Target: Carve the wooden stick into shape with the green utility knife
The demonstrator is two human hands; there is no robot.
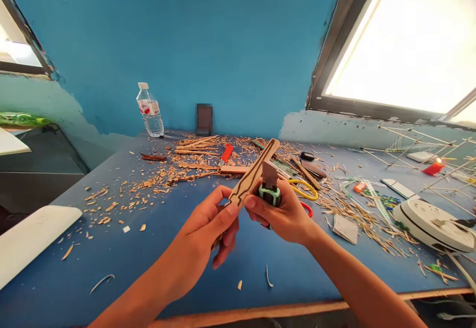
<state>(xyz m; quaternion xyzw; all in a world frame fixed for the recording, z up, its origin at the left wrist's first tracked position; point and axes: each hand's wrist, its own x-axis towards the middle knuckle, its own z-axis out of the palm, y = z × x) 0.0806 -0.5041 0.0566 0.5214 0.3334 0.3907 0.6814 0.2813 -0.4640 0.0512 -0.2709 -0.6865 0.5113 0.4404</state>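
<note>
I see the left hand (208, 229) closed around the lower end of a flat wooden strip (253, 173) marked with dark pen lines; thumb and fingers pinch it firmly. The strip rises from that grip, tilting up and to the right. The right hand (284, 214) is closed on a utility knife (270, 189) with a green-and-black body, its broad blade upright and lying against the right edge of the strip, just above the left fingertips. Both hands meet over the blue table (148, 263).

Just behind the right hand lie yellow-handled scissors (305, 189), and a red loop shows below them, touching the hand's outline. To the right of the grip sits a round white device (431, 221) with a cable. Beyond the strip, wood shavings (159, 177) spread across the table, with several cut wooden sticks (195, 144) and a red-handled cutter (225, 153) among them. Farther right of these stands a frame of thin sticks (409, 154). Farthest back, left of the grip, a clear water bottle (149, 111) stands upright near the blue wall (204, 35).
</note>
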